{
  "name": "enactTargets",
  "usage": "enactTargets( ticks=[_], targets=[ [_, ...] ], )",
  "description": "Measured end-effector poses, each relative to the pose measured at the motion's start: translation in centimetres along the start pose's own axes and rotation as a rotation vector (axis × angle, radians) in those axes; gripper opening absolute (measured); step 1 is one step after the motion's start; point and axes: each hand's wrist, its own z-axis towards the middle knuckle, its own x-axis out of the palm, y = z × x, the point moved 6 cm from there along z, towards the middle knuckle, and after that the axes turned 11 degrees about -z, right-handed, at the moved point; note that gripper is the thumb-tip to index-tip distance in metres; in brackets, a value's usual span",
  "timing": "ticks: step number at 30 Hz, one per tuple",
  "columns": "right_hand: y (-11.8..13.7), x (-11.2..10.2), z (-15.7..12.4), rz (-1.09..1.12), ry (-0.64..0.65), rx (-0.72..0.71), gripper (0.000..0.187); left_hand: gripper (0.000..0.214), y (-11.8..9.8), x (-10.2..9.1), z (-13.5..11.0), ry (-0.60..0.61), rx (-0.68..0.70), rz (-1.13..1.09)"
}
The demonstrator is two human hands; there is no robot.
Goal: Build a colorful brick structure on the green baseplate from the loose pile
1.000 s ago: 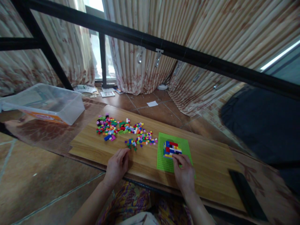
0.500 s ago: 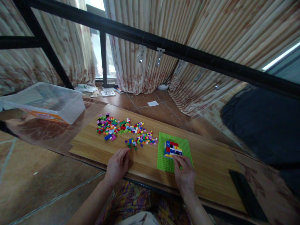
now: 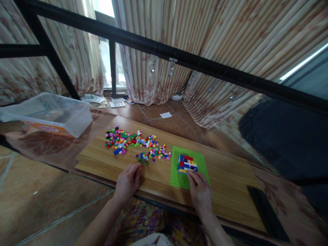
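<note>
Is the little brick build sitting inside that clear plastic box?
No, the brick build stands on the green baseplate by the right hand, while the clear plastic box sits far off to the left.

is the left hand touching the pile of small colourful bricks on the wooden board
Apart. The head view shows the left hand resting on the wooden board, with bare wood between its fingertips and the nearest colourful bricks.

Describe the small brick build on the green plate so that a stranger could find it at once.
On the long wooden board, find the square green baseplate right of the loose brick pile. The brick build stands near its middle, just beyond the right hand. Unlike the scattered bricks, it is one joined block of red, blue, white and yellow.
</note>
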Motion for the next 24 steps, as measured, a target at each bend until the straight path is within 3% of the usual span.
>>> enactTargets(
  ticks=[7,14,19,24],
  targets=[
    [2.7,-0.8,-1.0,0.097,-0.079,-0.007,0.022,0.02,-0.1,0.1,-0.1,0.018,-0.017,-0.009],
    [7.3,3.4,-1.8,0.215,0.182,-0.082,0.023,0.021,-0.1,0.1,-0.2,0.007,-0.024,-0.024],
    [10.3,5.9,-0.2,0.215,0.243,-0.144,0.025,0.021,-0.2,0.2,-0.2,0.013,-0.026,-0.038],
    [12.1,7.7,1.8,0.128,0.221,-0.191,0.027,0.021,-0.2,0.1,-0.2,0.013,-0.02,-0.038]
  ],
)
